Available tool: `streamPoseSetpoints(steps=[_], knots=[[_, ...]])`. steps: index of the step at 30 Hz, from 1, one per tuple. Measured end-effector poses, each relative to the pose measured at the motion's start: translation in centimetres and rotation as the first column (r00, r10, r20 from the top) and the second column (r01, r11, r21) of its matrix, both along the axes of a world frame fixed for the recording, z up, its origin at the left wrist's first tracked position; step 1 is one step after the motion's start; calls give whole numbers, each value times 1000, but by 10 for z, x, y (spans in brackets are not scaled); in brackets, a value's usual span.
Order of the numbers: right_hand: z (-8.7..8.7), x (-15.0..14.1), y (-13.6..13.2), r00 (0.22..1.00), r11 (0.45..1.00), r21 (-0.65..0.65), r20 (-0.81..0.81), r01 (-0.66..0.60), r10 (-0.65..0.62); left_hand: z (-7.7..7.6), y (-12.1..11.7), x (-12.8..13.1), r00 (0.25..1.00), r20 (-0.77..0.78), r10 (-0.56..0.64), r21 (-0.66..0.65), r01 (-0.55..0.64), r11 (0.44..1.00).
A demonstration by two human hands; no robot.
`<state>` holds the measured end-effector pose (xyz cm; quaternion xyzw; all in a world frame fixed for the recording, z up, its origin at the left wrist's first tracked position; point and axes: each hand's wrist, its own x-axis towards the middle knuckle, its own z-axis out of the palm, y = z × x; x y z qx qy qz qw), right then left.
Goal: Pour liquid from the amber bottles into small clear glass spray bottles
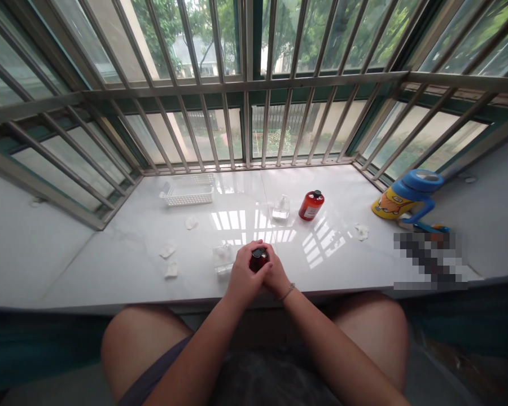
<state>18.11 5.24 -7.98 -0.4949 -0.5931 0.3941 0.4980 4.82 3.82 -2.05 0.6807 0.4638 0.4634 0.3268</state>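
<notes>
Both my hands are closed around a small dark red bottle [258,259] with a black cap, held at the near edge of the white marble sill [342,265]. My left hand [241,276] grips it from the left and my right hand [275,275] from the right. A thin bracelet circles my right wrist. A clear glass cup [222,258] stands just left of my hands. A second red bottle [311,204] with a black cap lies tilted farther back, beside a clear glass bottle [281,207].
A white plastic basket [188,192] sits at the back left. Several crumpled white pads [168,251] lie scattered on the sill, one pad [361,230] at the right. A yellow and blue kids' water jug [406,197] stands far right. Metal window bars [245,84] enclose the sill.
</notes>
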Motion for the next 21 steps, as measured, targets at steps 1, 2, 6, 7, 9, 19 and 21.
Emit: streamPoseSetpoints(steps=[1,2,6,7,9,19,21], knots=[[-1,0,0,1000,1000,1,8,2,-2,0,0,0,1000,13,-6,-9,6,1000],[-1,0,0,1000,1000,2,15,2,-2,0,0,0,1000,26,-9,-16,10,1000],[-2,0,0,1000,1000,3,25,-1,1,-1,-2,2,994,107,-4,-59,10,998],[-2,0,0,1000,1000,2,25,1,-1,-2,-2,2,991,133,-2,-69,11,998],[-1,1,0,1000,1000,-2,26,8,-8,-4,-3,4,982,186,5,-80,10,997],[0,-1,0,999,999,9,32,32,-32,-5,0,-2,993,117,-24,-80,33,996],[-1,-1,0,999,999,12,32,38,-39,-6,1,-2,987,157,-24,-90,38,995]])
